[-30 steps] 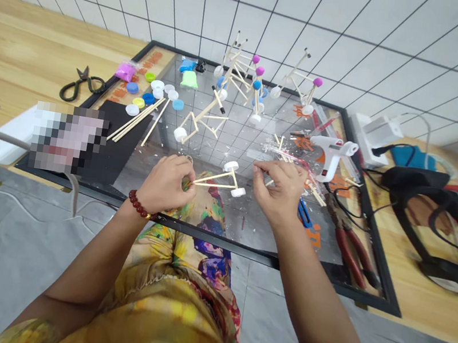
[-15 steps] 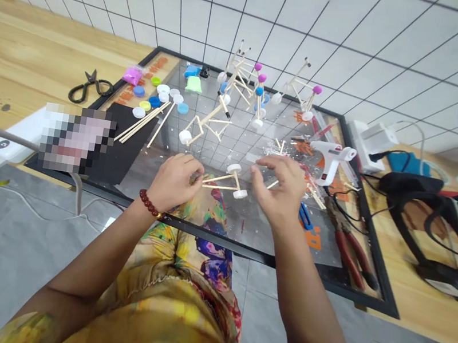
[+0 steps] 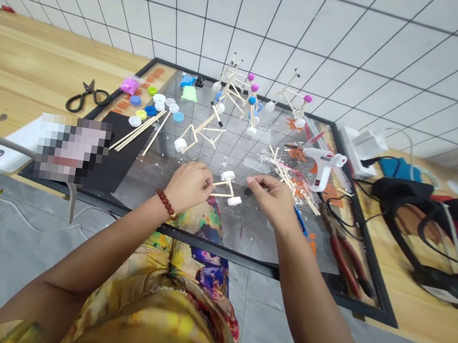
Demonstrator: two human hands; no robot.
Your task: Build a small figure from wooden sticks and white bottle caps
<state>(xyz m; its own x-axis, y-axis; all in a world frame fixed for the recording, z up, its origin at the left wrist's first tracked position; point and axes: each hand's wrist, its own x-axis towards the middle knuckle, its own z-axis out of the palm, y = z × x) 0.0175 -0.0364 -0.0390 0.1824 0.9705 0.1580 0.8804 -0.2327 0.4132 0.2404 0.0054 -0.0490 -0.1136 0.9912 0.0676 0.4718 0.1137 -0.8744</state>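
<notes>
My left hand (image 3: 189, 185) pinches the ends of a small wooden stick frame (image 3: 220, 195) above the glass board. A white bottle cap (image 3: 227, 176) and a second white cap (image 3: 233, 200) sit at the frame's right end like wheels. To the right of the caps, my right hand (image 3: 271, 200) has thumb and fingers pressed together; what they hold, if anything, is too small to make out. Beyond my left hand stands a larger stick model (image 3: 203, 127) with a white cap and black-tipped ends.
Several stick models (image 3: 236, 94) stand at the back. Loose sticks (image 3: 137, 131) and coloured caps (image 3: 150, 111) lie left. On the right are a glue gun (image 3: 322, 166), stick scraps (image 3: 292, 184), red-handled pliers (image 3: 346, 254) and a blue tool (image 3: 302, 221). Black scissors (image 3: 88, 96) lie far left.
My left hand has moved slightly right with the stick frame. My right hand's fingers, spread before, are now pinched together. The head view has shifted a little.
</notes>
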